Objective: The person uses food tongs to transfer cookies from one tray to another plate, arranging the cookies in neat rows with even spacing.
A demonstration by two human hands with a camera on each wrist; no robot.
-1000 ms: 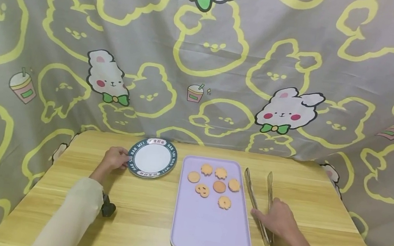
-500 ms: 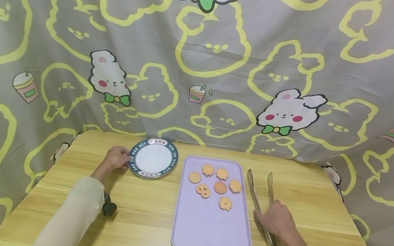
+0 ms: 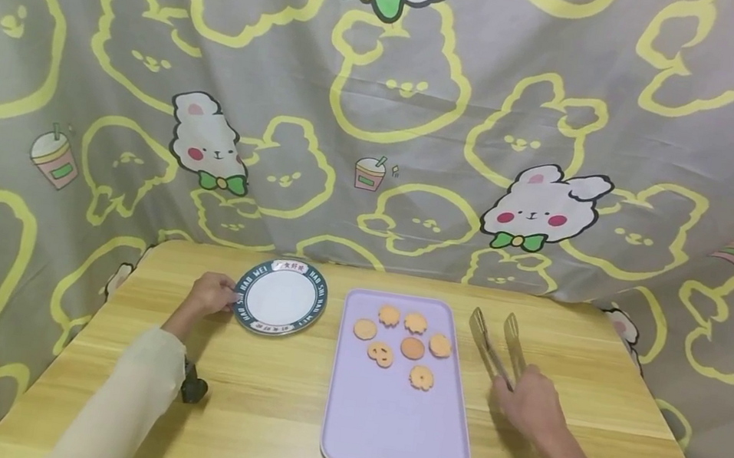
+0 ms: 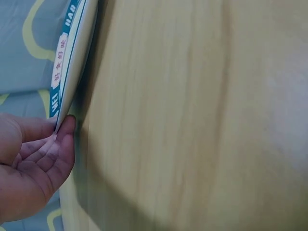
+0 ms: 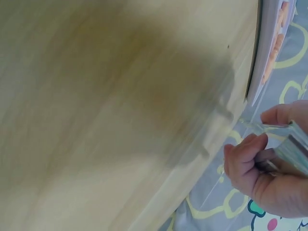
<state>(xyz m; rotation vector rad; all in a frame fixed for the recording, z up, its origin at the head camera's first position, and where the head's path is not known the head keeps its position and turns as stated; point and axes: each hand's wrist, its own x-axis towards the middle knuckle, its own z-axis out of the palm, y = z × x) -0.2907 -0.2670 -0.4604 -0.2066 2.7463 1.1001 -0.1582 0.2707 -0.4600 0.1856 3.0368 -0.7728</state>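
Note:
My left hand (image 3: 212,294) pinches the left rim of a white plate (image 3: 280,298) with a dark green lettered border. In the left wrist view the thumb lies on top of the plate (image 4: 72,62) and the fingers are under its edge. On the right, my right hand (image 3: 534,403) grips metal tongs (image 3: 489,347) between thumb and fingers. Both arms of the tongs point away from me, spread apart at the tips, over the table right of the tray. The right wrist view shows the fingers (image 5: 245,156) curled round the shiny metal.
Between the hands a lilac tray (image 3: 396,434) lies on the wooden table (image 3: 259,416). Several cookies sit in its far half, among them a pretzel-shaped cookie (image 3: 381,354) and a darker round cookie (image 3: 412,348). A patterned curtain (image 3: 421,135) hangs behind the table.
The right hand has lifted the tongs off the table, and their near end has gone from view behind the hand. The left hand and plate have shifted slightly left.

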